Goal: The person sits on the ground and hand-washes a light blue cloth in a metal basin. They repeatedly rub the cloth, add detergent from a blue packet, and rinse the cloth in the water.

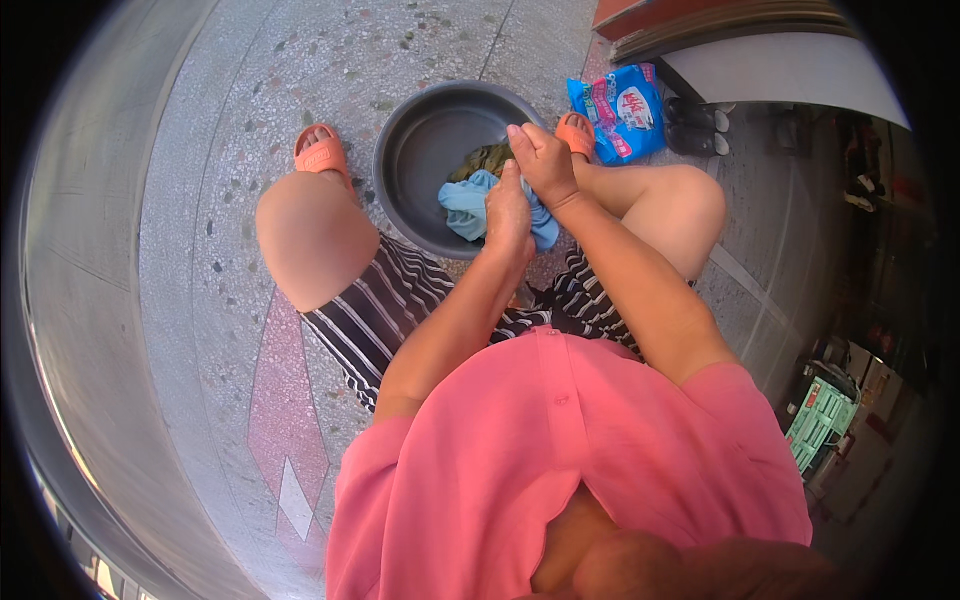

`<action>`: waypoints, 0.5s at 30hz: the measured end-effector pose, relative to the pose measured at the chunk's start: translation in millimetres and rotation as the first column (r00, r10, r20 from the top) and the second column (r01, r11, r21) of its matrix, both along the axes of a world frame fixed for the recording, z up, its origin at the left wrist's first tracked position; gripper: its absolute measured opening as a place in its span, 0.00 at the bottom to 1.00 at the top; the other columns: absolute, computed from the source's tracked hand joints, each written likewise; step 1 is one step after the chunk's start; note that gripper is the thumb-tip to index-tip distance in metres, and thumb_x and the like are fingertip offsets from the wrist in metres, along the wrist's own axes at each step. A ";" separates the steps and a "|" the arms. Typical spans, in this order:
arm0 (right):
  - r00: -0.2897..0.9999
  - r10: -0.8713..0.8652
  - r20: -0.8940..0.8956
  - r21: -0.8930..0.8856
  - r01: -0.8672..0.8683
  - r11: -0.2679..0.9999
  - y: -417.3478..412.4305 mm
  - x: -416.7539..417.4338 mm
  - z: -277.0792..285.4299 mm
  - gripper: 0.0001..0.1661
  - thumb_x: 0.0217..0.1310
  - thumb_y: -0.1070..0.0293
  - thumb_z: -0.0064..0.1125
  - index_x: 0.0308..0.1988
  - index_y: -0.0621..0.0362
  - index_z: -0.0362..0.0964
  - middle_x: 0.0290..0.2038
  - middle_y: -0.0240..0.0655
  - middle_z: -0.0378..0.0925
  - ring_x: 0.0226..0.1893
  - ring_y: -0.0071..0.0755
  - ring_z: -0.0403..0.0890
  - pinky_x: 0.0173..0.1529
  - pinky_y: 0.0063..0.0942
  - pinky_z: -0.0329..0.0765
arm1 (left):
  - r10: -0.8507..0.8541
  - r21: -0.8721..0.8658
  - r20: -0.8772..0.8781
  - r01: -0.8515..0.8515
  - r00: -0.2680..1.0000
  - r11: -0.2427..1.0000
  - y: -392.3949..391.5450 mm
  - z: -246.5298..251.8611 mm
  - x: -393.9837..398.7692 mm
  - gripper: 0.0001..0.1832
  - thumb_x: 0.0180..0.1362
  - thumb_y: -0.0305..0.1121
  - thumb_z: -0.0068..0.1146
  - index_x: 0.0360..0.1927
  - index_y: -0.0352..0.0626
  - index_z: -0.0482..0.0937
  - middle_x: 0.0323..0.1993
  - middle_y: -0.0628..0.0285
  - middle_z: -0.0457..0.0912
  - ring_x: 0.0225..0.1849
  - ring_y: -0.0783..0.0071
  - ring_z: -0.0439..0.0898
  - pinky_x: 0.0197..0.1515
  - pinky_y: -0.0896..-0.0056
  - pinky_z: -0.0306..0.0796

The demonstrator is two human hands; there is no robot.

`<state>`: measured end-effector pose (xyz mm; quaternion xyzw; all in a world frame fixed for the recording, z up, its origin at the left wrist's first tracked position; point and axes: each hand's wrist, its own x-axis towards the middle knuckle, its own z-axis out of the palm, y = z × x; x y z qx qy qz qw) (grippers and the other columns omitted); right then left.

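In front of me a dark grey round basin (420,142) rests on the floor between my feet. My left hand (510,206) is closed around a wet-looking light blue cloth (463,204) over the basin's near right side. Just above and to the right of it, my right hand (546,161) makes a fist on the same cloth, thumb on top. Part of the cloth shows below both wrists and over the rim. An olive-green cloth (484,161) lies bunched in the basin behind the blue one, partly hidden by my hands.
A blue plastic bag (619,116) bearing writing lies beyond my right foot, beside dark shoes (697,127). Orange slippers (322,154) are on my feet, either side of the basin. The floor is speckled terrazzo (300,75). A green plastic crate (821,420) stands far right.
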<state>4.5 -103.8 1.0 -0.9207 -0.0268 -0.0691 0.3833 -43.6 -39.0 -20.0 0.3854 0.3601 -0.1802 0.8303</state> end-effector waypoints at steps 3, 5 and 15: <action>0.974 0.127 0.189 -0.058 -0.118 0.991 18.7 -29.3 -3.2 0.19 0.59 0.62 0.52 0.20 0.60 0.63 0.15 0.47 0.64 0.15 0.48 0.68 0.22 0.35 0.65 | 0.057 -0.183 0.003 -0.055 0.998 0.982 13.4 -9.9 0.7 0.21 0.63 0.49 0.41 0.35 0.40 0.75 0.32 0.63 0.76 0.33 0.76 0.74 0.35 0.73 0.68; 0.856 0.238 0.458 0.040 -0.287 0.957 67.6 -53.9 35.8 0.18 0.59 0.63 0.52 0.20 0.60 0.64 0.15 0.46 0.65 0.14 0.45 0.66 0.22 0.33 0.65 | 0.372 -0.704 0.510 0.128 0.775 0.698 17.6 -75.5 -4.4 0.20 0.64 0.47 0.40 0.35 0.40 0.74 0.32 0.63 0.75 0.33 0.76 0.74 0.33 0.72 0.68; 0.943 0.144 0.301 0.037 -0.162 0.986 39.6 -46.9 7.1 0.21 0.59 0.59 0.52 0.18 0.58 0.62 0.17 0.47 0.68 0.18 0.53 0.71 0.21 0.39 0.66 | -0.006 -0.157 0.294 0.055 0.956 0.986 10.3 -50.5 -3.2 0.18 0.64 0.47 0.41 0.33 0.42 0.73 0.29 0.66 0.75 0.29 0.77 0.73 0.30 0.72 0.68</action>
